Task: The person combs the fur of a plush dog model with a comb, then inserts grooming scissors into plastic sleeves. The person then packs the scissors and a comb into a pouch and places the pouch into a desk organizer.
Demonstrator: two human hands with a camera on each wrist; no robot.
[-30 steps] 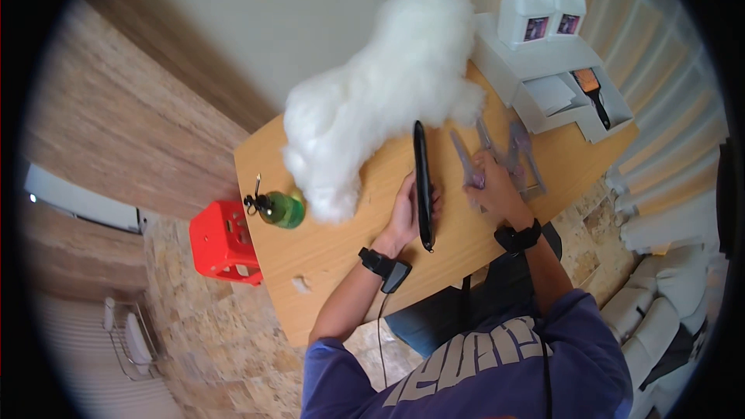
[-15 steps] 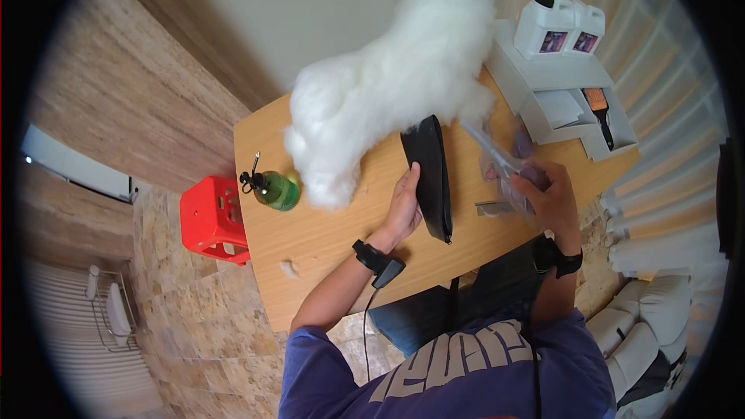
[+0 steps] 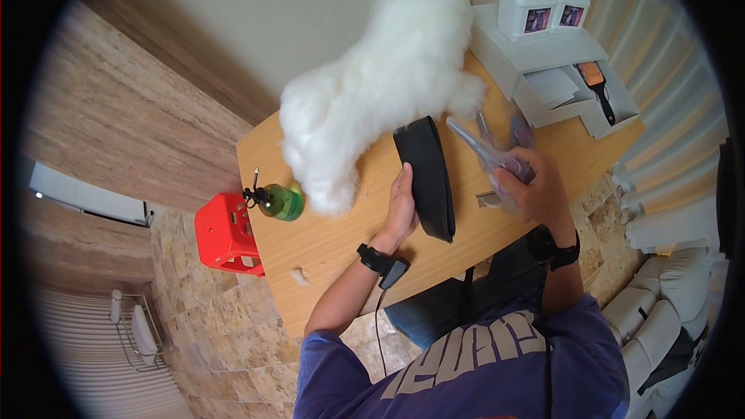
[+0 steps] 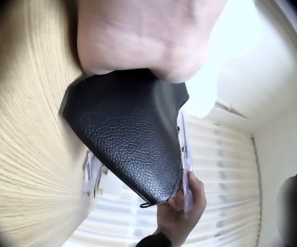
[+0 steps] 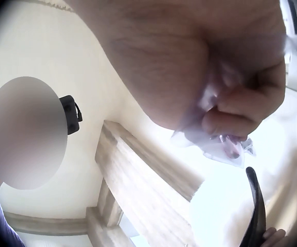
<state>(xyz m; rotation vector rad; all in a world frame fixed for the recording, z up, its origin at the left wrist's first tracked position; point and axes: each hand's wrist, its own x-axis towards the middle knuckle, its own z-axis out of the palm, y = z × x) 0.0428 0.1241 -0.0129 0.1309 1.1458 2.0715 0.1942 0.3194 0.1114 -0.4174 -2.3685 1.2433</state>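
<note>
My left hand (image 3: 401, 208) grips a long black leather zip pouch (image 3: 426, 178) by its near side, thumb on its face. In the left wrist view the pouch (image 4: 128, 131) shows grained leather and a zip pull at its far corner. To the right, my right hand (image 3: 541, 190) pinches a pair of scissors in a clear plastic sleeve (image 3: 485, 149), slanting up toward the pouch. The right wrist view shows curled fingers on the crinkled plastic (image 5: 225, 152). Beyond the hands stands a fluffy white dog figure (image 3: 380, 77).
More plastic-sleeved tools (image 3: 521, 133) and a small metal piece (image 3: 487, 199) lie by my right hand. A green spray bottle (image 3: 283, 202) stands at the table's left edge. On the right, a grey organizer (image 3: 559, 66) bears white jugs (image 3: 524, 8) and holds a brush (image 3: 596, 89).
My right hand has come up from the sleeved tools on the table, holding one sleeve. In my left hand the pouch has turned from edge-on to show its broad face.
</note>
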